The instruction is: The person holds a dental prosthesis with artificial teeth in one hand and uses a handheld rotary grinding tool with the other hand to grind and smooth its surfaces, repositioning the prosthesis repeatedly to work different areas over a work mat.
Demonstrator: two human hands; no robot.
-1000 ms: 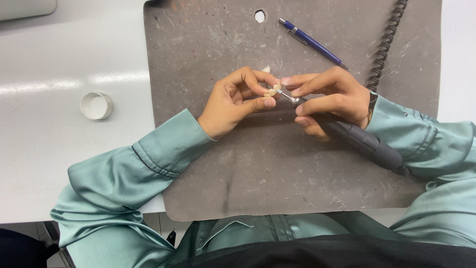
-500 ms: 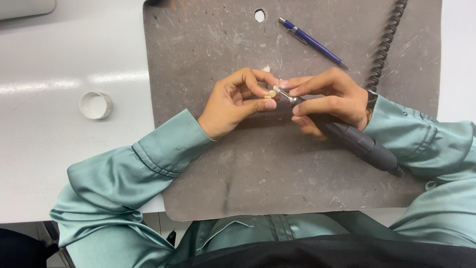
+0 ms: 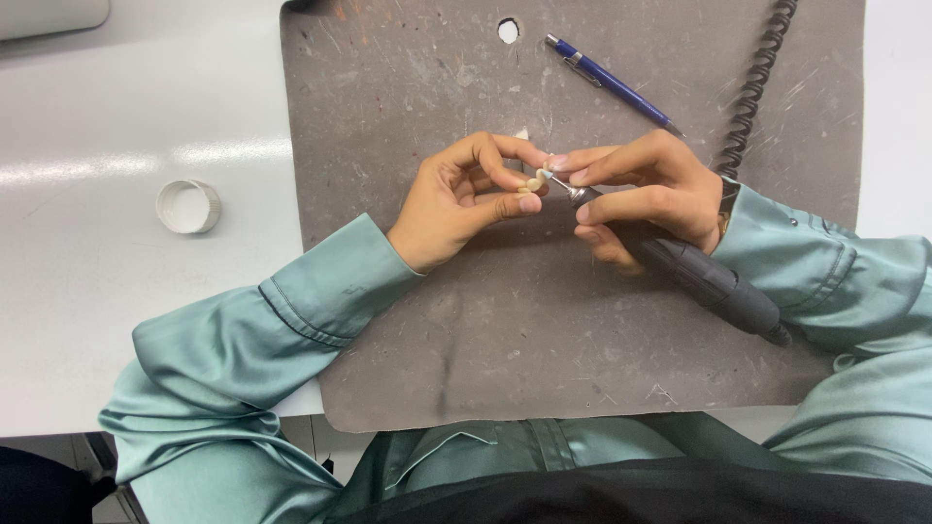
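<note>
Precariously, the left hand (image 3: pixel 456 209) pinched a small cream tooth-shaped piece (image 3: pixel 533 180) between thumb and fingertips above the grey mat (image 3: pixel 408 97), while the right hand (image 3: pixel 646 189) gripped a black rotary handpiece (image 3: pixel 714 283), its tip touching the piece. Because the pinch looked slight, the tip could have skidded onto a fingertip or flicked the piece onto the counter (image 3: pixel 116 291).

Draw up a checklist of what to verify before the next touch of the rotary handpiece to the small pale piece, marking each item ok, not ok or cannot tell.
1. Small pale piece pinched firmly in left hand fingertips: ok.
2. Handpiece gripped pen-style in right hand: ok.
3. Tip meets the piece: ok.
4. Work held over the grey mat: ok.
5. Coiled cord lies away from the fingers: ok.
6. Tip spinning: cannot tell.
</note>
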